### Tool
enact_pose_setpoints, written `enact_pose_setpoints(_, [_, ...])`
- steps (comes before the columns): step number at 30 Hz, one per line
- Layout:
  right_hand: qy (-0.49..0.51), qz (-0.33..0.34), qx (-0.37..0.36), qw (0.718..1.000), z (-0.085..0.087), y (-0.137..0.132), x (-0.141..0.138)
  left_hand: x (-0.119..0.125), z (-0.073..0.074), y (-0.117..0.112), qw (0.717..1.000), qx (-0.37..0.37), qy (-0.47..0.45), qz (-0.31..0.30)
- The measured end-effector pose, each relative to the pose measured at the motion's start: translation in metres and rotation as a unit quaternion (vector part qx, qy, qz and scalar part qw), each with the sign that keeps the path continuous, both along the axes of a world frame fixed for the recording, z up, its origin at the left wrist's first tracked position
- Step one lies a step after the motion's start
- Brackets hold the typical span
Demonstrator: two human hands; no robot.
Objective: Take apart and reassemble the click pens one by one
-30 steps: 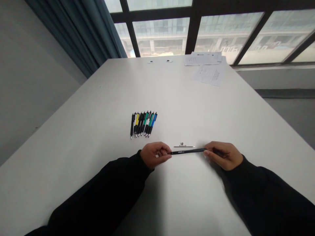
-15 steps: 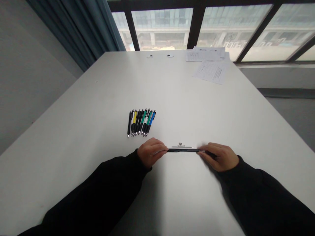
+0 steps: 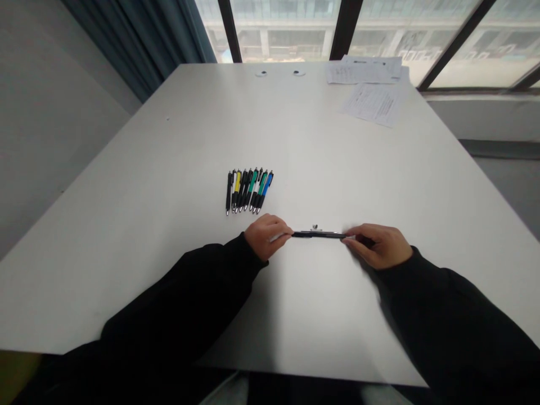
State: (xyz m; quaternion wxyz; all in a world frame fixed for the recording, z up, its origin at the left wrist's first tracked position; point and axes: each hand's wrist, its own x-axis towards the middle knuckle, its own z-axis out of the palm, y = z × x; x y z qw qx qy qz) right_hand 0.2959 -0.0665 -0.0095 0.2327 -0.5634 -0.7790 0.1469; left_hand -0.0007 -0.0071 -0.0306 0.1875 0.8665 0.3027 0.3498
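**Two hands are holding one black pen by its both ends**

The person's left hand [image 3: 268,237] and right hand [image 3: 379,246] are standing well apart, but both are closing on the same black pen [image 3: 318,235]. The left fingers are pinching one end, and the right fingertips are pressing the other end, although the right hand is blurred. The black pen is lying level above the table [image 3: 126,236], nearer to the near edge than the far edge, and I cannot tell if it is touching the surface. Just beyond it, a small metal part [image 3: 315,228] is sitting, almost touching the pen's far side, so this part is standing closest to the work. A row of colored pens [image 3: 250,191] is lying to the left, near the table's middle. Two sheets of paper [image 3: 369,90] are resting at the far right corner, and two small round discs [image 3: 280,73] are sitting beside the far edge.
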Motion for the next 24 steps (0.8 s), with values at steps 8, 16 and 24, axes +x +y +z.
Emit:
enact_pose_setpoints(8, [0.009, -0.006, -0.006, 1.0, -0.002, 0.0, 0.003, 0.001, 0.007, -0.004, 0.998, -0.044, -0.005, 0.039])
enact_pose_setpoints(16, [0.022, 0.008, -0.023, 0.999, -0.003, 0.001, 0.005, 0.002, 0.013, -0.005, 0.997, -0.071, -0.007, 0.043])
enact_pose_setpoints(24, [0.023, 0.01, -0.028, 0.999, -0.002, 0.0, 0.004, 0.0, 0.011, -0.003, 0.995, -0.083, 0.01, 0.051])
